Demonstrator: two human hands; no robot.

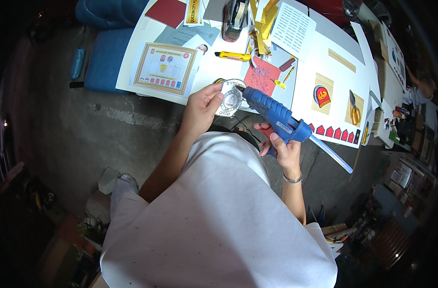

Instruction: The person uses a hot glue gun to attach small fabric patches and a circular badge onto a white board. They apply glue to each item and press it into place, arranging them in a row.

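Observation:
A round white patch [232, 99] with a printed emblem is pinched between the thumb and fingers of my left hand [204, 104], just off the table's near edge. My right hand [284, 150] grips the handle of a blue glue gun [272, 111]. Its dark nozzle meets the patch's upper right, touching or very close. From the gun's back end a long translucent glue stick [331, 153] sticks out. Behind the patch, the red sheet [260, 77] on the table bears scattered bits.
On the white table [207, 72] lie a framed certificate [164, 68], a yellow cutter [233, 56], a tape dispenser [235, 20], orange-handled scissors [355, 115], a red emblem [321, 96] and printed sheets. A blue chair [106, 60] stands at the left.

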